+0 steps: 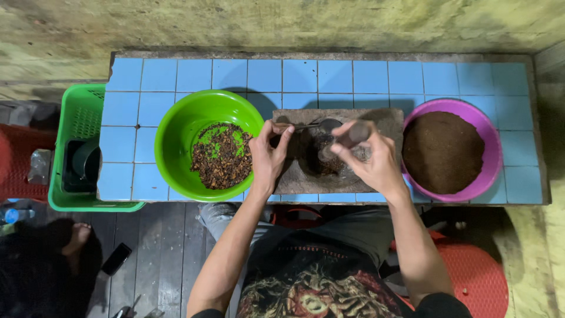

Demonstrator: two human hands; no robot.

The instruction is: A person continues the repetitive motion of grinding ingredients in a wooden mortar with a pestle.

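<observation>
The left hand (268, 156) pinches a spoon (318, 125) and the right hand (368, 159) grips a pestle (344, 140) over the stone mortar (338, 150) mid-bench, coarse bits remaining in the green bowl (206, 144), the purple bowl (450, 150) seemingly near full of ground powder.

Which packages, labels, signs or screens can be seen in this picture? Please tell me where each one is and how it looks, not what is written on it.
Phone: on the dark wooden floor at lower left, a flat black rectangle with its screen dark.
Plastic bottle: at the far left edge on the floor, lying down, clear with a blue part; any label is too small to tell.
Shirt print: on the person's black shirt, a red and tan picture below a line of small lettering.
No signs in view.
</observation>
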